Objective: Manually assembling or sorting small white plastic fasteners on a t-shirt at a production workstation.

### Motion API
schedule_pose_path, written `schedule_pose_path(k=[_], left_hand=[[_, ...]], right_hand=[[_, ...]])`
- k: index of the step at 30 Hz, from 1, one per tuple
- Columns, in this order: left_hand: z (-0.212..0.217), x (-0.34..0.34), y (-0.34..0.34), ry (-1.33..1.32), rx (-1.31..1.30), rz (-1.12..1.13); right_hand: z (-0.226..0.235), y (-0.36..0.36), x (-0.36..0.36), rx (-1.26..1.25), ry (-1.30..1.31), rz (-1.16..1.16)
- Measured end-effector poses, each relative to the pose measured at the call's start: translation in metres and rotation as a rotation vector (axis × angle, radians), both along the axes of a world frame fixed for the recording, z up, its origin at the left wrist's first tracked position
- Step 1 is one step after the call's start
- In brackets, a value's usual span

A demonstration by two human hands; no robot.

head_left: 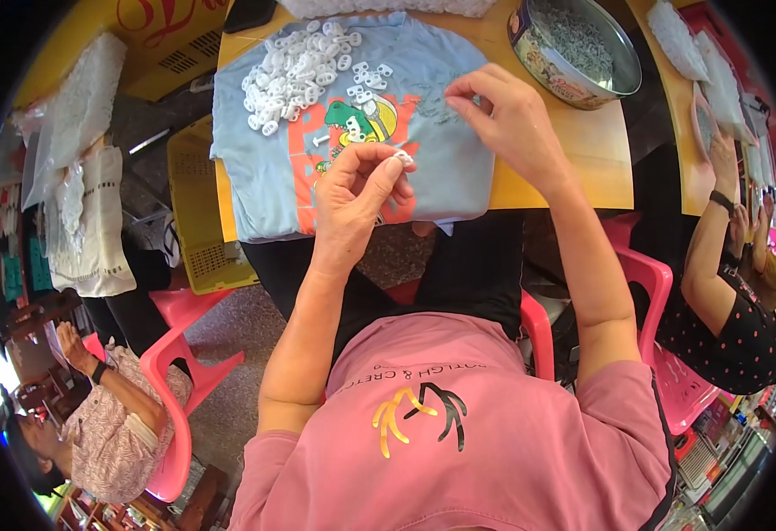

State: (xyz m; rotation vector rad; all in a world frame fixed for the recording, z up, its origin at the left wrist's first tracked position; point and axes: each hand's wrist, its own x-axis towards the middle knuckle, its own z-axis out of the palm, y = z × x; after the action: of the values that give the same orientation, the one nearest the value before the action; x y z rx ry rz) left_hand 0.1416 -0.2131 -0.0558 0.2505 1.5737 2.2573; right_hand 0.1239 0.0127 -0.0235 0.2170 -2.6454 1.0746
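Observation:
My left hand point(359, 190) pinches a small white plastic piece point(403, 159) between thumb and fingers, above a light blue T-shirt point(459, 190) spread over the table. To its right, my right hand point(505, 115) is closed with thumb and index fingertips nearly together. Whatever they hold, if anything, is too small to make out. Beside those fingertips lies a thin scatter of tiny grey metal parts point(430, 96), perhaps springs. A heap of white plastic pieces with holes point(292, 75) covers the shirt's far left, and a smaller group point(370, 76) sits next to it.
A round tin point(574, 87) full of small grey metal parts stands at the far right of the yellow table point(587, 159). A yellow crate point(197, 208) is left of the table. One person point(122, 425) sits at the left, another point(720, 301) at the right, on pink chairs point(184, 380).

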Motion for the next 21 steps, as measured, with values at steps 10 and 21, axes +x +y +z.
schedule_pose_path(k=[10,21], left_hand=[[-0.005,-0.001,-0.003,-0.02,0.088,-0.007],[-0.006,0.0,-0.004,-0.008,0.136,-0.012]], right_hand=[[0.0,0.001,-0.037,0.358,0.117,0.072],[-0.007,-0.015,-0.065,0.452,0.115,0.198]])
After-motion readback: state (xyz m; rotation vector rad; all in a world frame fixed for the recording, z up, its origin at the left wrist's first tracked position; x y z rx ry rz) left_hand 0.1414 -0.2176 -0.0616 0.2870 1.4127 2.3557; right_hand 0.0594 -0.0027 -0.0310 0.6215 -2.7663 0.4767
